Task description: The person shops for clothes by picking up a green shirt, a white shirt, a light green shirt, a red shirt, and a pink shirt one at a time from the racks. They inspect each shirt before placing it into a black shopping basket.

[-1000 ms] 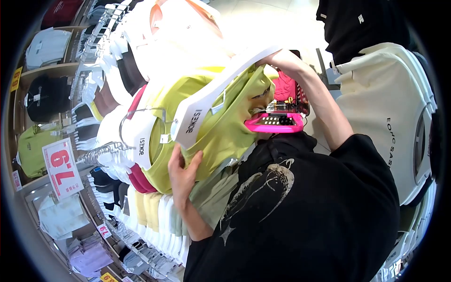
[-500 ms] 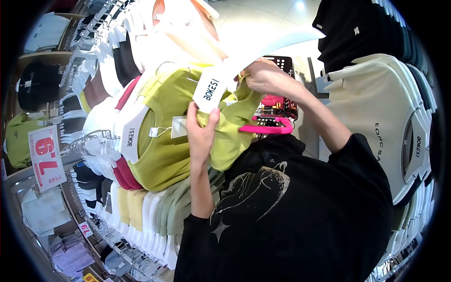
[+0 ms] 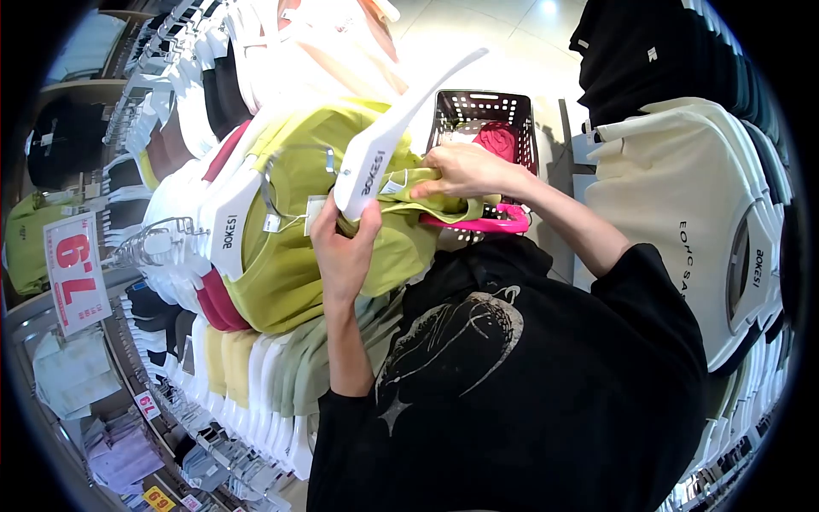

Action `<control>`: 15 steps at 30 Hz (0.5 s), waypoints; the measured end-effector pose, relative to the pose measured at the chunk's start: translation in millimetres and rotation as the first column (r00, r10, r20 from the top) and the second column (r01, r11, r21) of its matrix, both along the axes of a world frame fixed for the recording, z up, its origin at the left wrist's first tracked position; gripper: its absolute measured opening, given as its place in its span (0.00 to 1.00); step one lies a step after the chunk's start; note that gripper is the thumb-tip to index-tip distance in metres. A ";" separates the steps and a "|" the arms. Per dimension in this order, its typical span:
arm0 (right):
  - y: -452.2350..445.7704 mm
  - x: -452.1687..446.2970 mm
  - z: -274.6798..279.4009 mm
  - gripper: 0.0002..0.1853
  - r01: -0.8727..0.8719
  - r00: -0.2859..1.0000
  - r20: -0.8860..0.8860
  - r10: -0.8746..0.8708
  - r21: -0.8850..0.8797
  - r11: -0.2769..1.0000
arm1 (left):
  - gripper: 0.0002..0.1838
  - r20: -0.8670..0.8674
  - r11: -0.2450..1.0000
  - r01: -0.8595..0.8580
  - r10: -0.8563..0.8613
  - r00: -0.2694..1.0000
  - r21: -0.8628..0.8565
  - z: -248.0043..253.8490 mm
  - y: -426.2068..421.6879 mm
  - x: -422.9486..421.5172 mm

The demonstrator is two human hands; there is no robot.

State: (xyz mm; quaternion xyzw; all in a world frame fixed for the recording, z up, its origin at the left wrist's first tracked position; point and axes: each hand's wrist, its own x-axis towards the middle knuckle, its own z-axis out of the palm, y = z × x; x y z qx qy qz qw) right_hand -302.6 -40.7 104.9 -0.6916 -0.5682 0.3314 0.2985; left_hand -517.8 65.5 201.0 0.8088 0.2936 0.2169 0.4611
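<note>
My left hand (image 3: 345,247) is closed around the middle of a white hanger (image 3: 371,158) lettered BOKESI, which tilts up to the right. Its metal hook (image 3: 271,183) points left. In my right hand (image 3: 465,171) is the neck part of a yellow-green T-shirt (image 3: 397,243), gripped by the fingers to the right of the hanger. The upper hanger arm stands bare of cloth; its lower end is hidden. Just left, another yellow-green T-shirt (image 3: 286,290) hangs on a white BOKESI hanger (image 3: 229,226), a pale paper tag (image 3: 314,212) beside my left hand.
Beyond my right hand, a dark perforated basket (image 3: 439,115) on the floor holds a red garment (image 3: 496,141). A pink bar (image 3: 512,222) lies near my forearm. Clothes racks flank me, with a cream T-shirt (image 3: 674,196) on the right and a price sign (image 3: 77,271) on the left.
The hanger has moved left and tipped steeper in my left hand. My right hand has come down with the T-shirt's neck, away from the hanger's upper arm. More of the basket shows.
</note>
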 end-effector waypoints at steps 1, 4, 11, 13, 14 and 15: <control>5.4 -1.2 -6.0 0.29 0.026 0.999 0.030 -0.025 -0.009 1.000 | 0.15 0.001 1.000 0.008 -0.008 1.000 0.016 -0.5 0.4 -3.7; 12.1 5.7 -11.6 0.21 0.243 0.969 -0.051 -0.240 0.077 0.967 | 0.17 -0.071 0.997 -0.010 0.005 0.997 -0.074 3.2 -1.8 -11.6; 24.6 26.0 -21.2 0.20 0.398 0.684 -0.699 -0.209 0.118 0.910 | 0.17 -0.038 0.995 0.045 -0.042 0.998 0.089 -21.4 0.7 -25.4; 19.6 25.6 -18.5 0.21 0.490 0.560 -0.774 -0.295 0.022 0.871 | 0.18 -0.085 1.000 0.019 -0.018 0.996 0.013 -14.0 4.4 -32.8; 16.7 25.8 -17.7 0.22 0.530 0.491 -0.804 -0.335 -0.029 0.847 | 0.19 -0.065 0.998 0.012 -0.008 0.998 0.057 -15.7 3.8 -35.1; 14.4 28.5 -17.6 0.21 0.543 0.456 -0.835 -0.308 -0.014 0.840 | 0.21 -0.044 0.995 0.005 0.000 0.999 0.102 -19.1 3.9 -37.1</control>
